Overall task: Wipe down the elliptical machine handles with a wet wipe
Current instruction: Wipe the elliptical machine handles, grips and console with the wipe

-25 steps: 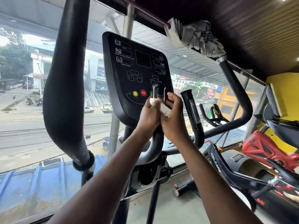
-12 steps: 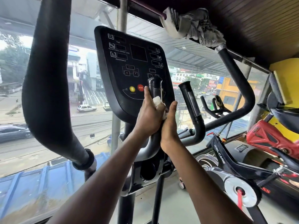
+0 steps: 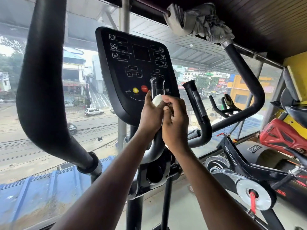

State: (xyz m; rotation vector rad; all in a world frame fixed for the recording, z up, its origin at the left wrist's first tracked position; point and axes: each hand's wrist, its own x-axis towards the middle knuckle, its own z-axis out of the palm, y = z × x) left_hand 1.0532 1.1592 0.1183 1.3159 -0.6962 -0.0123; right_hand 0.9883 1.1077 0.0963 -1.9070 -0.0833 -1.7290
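Grey floor (image 3: 179, 213) carries the elliptical's black post (image 3: 135, 211) and neighbouring exercise bike (image 3: 235, 165).

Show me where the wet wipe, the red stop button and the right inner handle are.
wet wipe (image 3: 157, 100): head view, middle of the white wad between both hands.
red stop button (image 3: 144, 88): head view, centre of the button face on the console.
right inner handle (image 3: 196, 101): head view, midway up its upright grip.

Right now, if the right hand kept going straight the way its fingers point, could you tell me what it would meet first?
Probably the wet wipe, bunched against the inner left handle: the right hand points up and leftward at it, fingertips about touching. Beyond lies the console, though depth is unclear.
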